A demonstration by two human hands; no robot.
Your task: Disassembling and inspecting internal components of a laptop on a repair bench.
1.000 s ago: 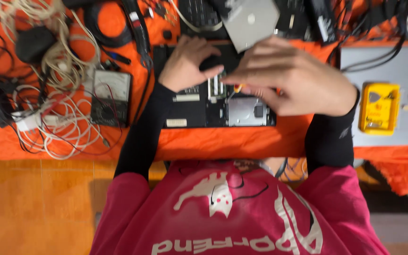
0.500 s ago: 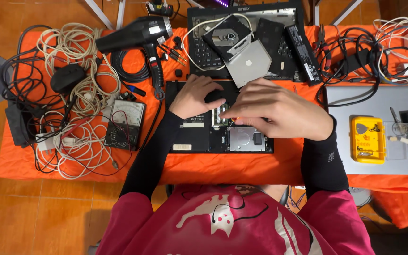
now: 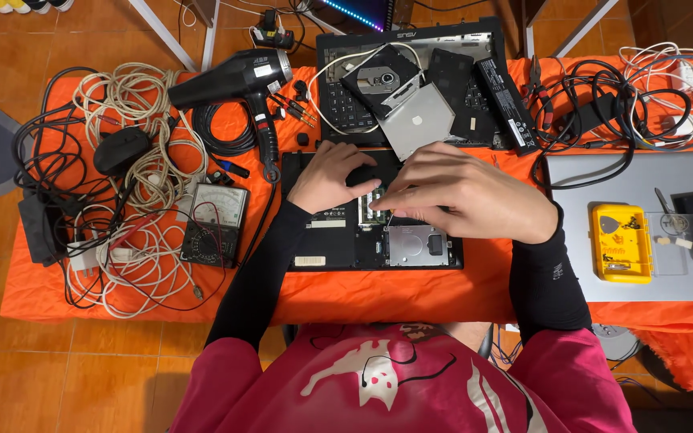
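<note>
At the middle of the orange-covered table (image 3: pixel 411 301), the opened black laptop base (image 3: pixel 338 248) lay underside up, and both hands worked over its exposed bay. Compared with a moment earlier, the hands had barely shifted: the left hand (image 3: pixel 332 175) had stayed spread on the far left part of the base, fingers curled loosely and gripping nothing that could be seen, while the right hand (image 3: pixel 467 196) had kept its fingers bent down and drawn together over the green memory slot (image 3: pixel 372 210); whether they pinched a small part there could not be told, since the hand hid it. The steadiness suggested fine seating or prying work was still under way at that slot. The silver drive (image 3: pixel 415 244) sat just near of the right hand, uncovered. Room was tight: a second stripped laptop (image 3: pixel 354 104) with a loose optical drive (image 3: pixel 419 120) lay just far of the hands, a black hair dryer (image 3: pixel 234 80) and an analog multimeter (image 3: pixel 216 224) stood to the left among tangled cables (image 3: pixel 134 265), and a grey laptop lid (image 3: pixel 603 180) bearing a yellow tool case (image 3: pixel 621 243) sat to the right. The near edge of the table held the only open strip.
</note>
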